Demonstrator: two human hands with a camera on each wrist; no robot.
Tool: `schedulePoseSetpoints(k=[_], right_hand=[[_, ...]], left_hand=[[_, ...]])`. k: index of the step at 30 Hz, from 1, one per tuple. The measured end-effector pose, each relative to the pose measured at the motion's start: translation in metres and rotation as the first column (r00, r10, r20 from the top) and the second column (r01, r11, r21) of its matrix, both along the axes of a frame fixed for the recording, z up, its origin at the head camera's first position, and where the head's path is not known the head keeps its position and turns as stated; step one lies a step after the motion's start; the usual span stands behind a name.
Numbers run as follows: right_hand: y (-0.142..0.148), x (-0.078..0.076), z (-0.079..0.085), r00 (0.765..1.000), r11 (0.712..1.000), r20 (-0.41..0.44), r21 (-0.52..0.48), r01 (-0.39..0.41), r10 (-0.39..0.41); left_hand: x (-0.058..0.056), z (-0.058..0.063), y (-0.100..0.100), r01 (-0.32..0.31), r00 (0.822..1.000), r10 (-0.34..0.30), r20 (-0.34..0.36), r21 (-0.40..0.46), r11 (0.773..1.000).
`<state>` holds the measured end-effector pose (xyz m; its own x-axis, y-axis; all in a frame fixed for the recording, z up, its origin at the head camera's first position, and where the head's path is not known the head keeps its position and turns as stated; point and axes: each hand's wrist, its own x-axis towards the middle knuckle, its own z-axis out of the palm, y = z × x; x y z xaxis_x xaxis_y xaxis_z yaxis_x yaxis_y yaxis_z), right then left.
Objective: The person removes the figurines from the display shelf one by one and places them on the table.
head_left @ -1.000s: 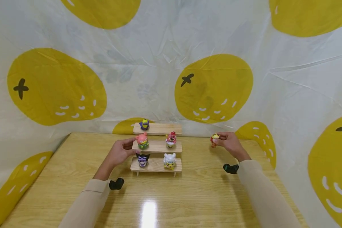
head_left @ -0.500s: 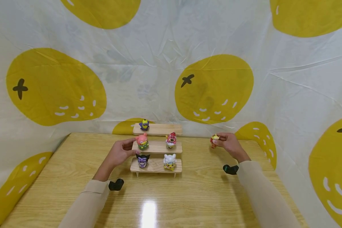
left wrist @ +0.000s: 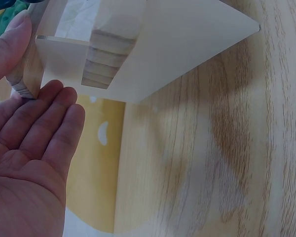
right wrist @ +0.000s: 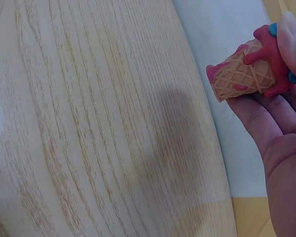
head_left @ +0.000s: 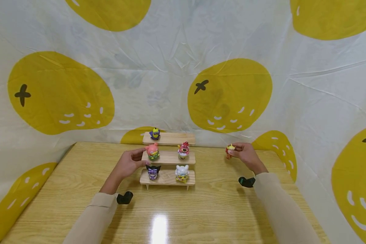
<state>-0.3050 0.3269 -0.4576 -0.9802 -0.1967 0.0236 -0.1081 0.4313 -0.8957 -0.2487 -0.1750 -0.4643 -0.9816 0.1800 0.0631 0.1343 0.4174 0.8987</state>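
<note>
While pinched in the right hand (head_left: 245, 155), cone figure (head_left: 228, 151): hangs well to the right of the stand (head_left: 167, 182), near the far edge of the table (head_left: 213, 213); pale yellow on top, red drips over waffle below.
Right hand: grips the cone figure between thumb and fingers.
Left hand (head_left: 129, 164): grips the left end of the middle shelf (head_left: 169, 157), thumb at the front, fingers at the back.
Stand: rises in three tiers on the table.
Top shelf (head_left: 178, 138): bears a caped figure (head_left: 155, 134) at left.
Middle shelf: bears a pink figure (head_left: 153, 152) left, a red-hatted figure (head_left: 183, 150) right.
Bottom shelf (head_left: 167, 175): bears a black-eared figure (head_left: 153, 172) left, a white-hooded figure (head_left: 182, 173) right.
Curtain (head_left: 158, 78): hangs behind the table, white with yellow fruit.
Sleeves (head_left: 99, 211): beige, black devices (head_left: 124, 198) just beside.
</note>
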Motion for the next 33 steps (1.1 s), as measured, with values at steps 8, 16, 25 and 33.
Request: schedulePoseSetpoints(k=[8,16,25,33], right_hand=[[0.0016,-0.0013,-0.0019,1.0,1.0,0.016,0.001,0.008,-0.008],[0.0014,-0.0032,-0.0043,1.0,1.0,0.018,-0.007,0.01,-0.01],[0.0012,-0.0024,-0.0045,1.0,1.0,0.023,0.005,0.004,-0.004],[0.0004,-0.0008,-0.0051,1.0,1.0,0.022,-0.006,0.009,-0.009]], left_hand=[[0.0004,0.0007,0.0,0.011,1.0,-0.011,0.008,0.005,1.0],[0.0005,0.0004,-0.0006,0.004,1.0,-0.004,0.011,0.0,1.0],[0.0009,0.0,-0.0004,0.007,1.0,-0.007,0.018,0.003,1.0],[0.001,0.0005,0.0,0.016,1.0,-0.016,0.004,0.008,1.0]])
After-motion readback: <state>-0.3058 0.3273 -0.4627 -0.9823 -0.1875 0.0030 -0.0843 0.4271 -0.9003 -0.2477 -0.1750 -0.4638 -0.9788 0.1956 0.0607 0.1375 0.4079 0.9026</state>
